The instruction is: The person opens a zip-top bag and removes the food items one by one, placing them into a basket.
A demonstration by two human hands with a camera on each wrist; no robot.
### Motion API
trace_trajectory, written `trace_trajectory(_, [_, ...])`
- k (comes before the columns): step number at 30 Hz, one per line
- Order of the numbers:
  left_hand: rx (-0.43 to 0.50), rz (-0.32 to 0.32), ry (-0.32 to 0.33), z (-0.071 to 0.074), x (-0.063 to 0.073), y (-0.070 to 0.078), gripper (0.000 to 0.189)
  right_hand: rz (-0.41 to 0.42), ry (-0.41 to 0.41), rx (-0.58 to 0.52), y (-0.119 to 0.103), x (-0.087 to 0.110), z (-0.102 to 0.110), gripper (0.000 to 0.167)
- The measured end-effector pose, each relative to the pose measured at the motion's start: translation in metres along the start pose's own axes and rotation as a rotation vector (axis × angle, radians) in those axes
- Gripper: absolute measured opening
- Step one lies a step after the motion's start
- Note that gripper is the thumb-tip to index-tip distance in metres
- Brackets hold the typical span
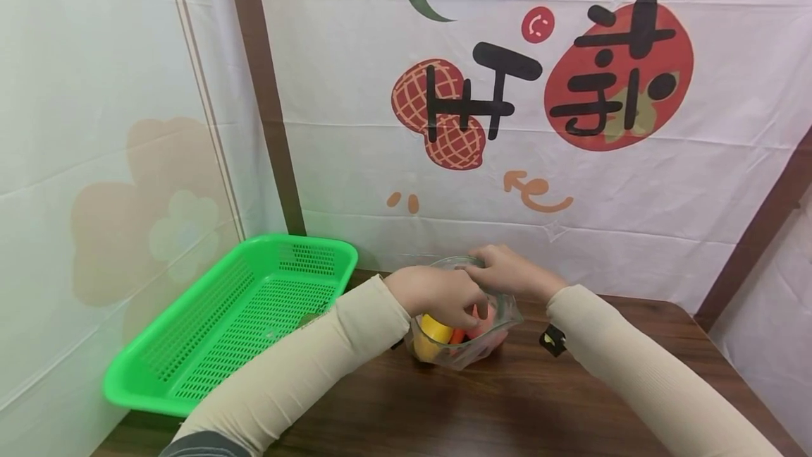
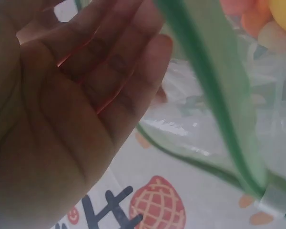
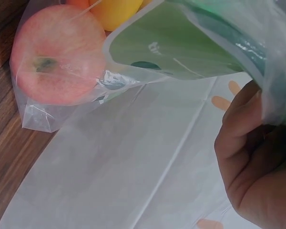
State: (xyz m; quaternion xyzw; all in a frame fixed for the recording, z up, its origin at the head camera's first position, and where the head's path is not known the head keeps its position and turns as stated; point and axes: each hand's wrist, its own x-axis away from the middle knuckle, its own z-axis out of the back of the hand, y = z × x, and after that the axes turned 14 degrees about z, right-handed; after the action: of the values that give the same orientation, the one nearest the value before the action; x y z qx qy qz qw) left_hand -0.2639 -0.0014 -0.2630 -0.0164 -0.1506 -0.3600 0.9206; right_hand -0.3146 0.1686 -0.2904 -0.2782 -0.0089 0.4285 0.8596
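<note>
A clear plastic zip bag (image 1: 466,357) with a green-edged mouth stands on the table, its mouth spread. Inside are a pinkish-red apple (image 3: 62,57), a yellow fruit (image 1: 435,328) and an orange piece (image 2: 256,21). My right hand (image 1: 512,273) grips the bag's far edge, fingers curled round the film in the right wrist view. Over the mouth reaches my left hand (image 1: 439,295), palm showing and fingers loosely extended beside the green zip strip (image 2: 200,81) in the left wrist view. Nothing shows in that palm. A white zip slider (image 2: 275,200) sits at the strip's end.
A green perforated plastic basket (image 1: 117,379) stands at the left, partly behind my left sleeve, with a small brownish item (image 1: 309,319) in it. The dark wooden table (image 1: 507,415) meets a printed white cloth wall (image 1: 342,125) behind the bag.
</note>
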Motion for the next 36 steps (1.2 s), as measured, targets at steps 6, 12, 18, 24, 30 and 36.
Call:
trace_trajectory(6, [-0.034,0.064,-0.022,-0.004,-0.016,0.002,0.026,-0.013,0.008,0.003,0.002,0.001,0.000,0.039])
trace_trajectory(12, [-0.136,0.194,-0.044,-0.017,-0.039,0.007,0.031,0.030,0.005,0.039,0.000,-0.001,0.002,0.031])
trace_trajectory(18, [-0.197,0.235,-0.064,-0.031,-0.058,0.009,0.039,0.045,-0.004,0.053,0.000,-0.002,0.001,0.029])
trace_trajectory(24, [-0.180,0.289,-0.055,-0.036,-0.072,0.008,0.036,0.051,0.002,0.058,0.003,-0.002,0.000,0.029])
trace_trajectory(30, [-0.122,0.336,-0.036,-0.044,-0.081,0.006,0.021,0.050,0.008,0.057,0.002,-0.002,0.001,0.034])
trace_trajectory(36, [-0.112,0.307,-0.018,-0.054,-0.096,0.002,0.018,0.040,0.003,0.069,0.003,-0.001,0.002,0.030])
